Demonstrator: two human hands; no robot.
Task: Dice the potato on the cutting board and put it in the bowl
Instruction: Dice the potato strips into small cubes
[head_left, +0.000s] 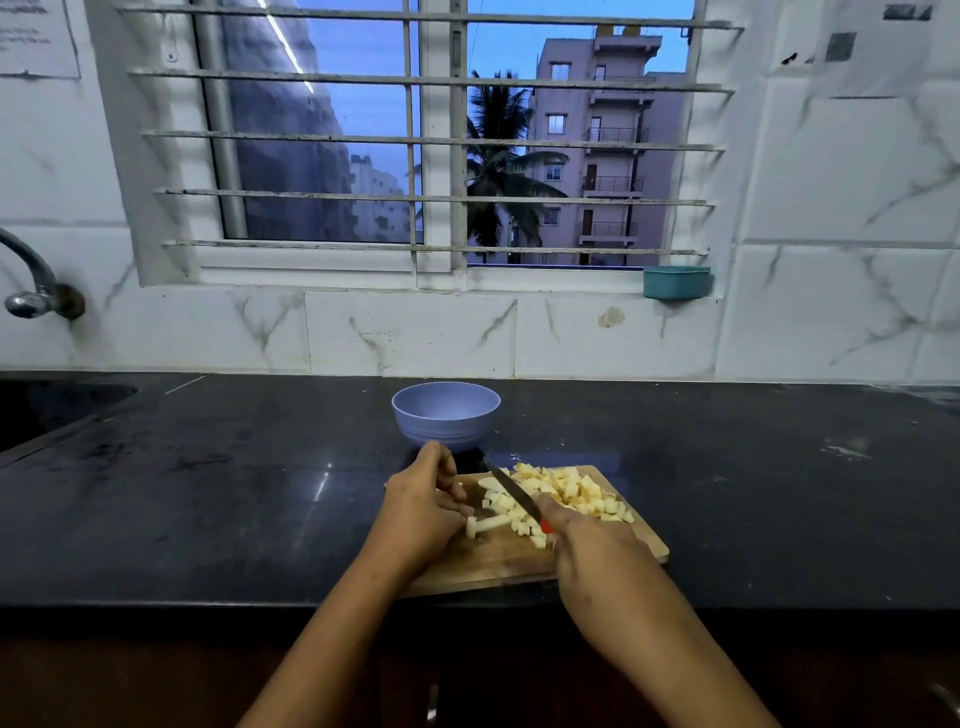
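Cutting board (498, 558): wooden, at the counter's near edge.
Potato: mostly a heap of cubes (571, 491) at the far right; last strips (488, 524) pinned by the left hand's (421, 512) curled fingertips, steadied for cutting.
Knife (511, 491): gripped in the right hand (597, 551), blade angled over the strips.
Bowl (445, 415): just behind the board, apparently empty, handy for scraping in.

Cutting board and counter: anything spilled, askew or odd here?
Nothing stands out. The diced potato stays on the cutting board, the bowl stands upright and empty behind it, and the right hand holds the knife over the pieces.
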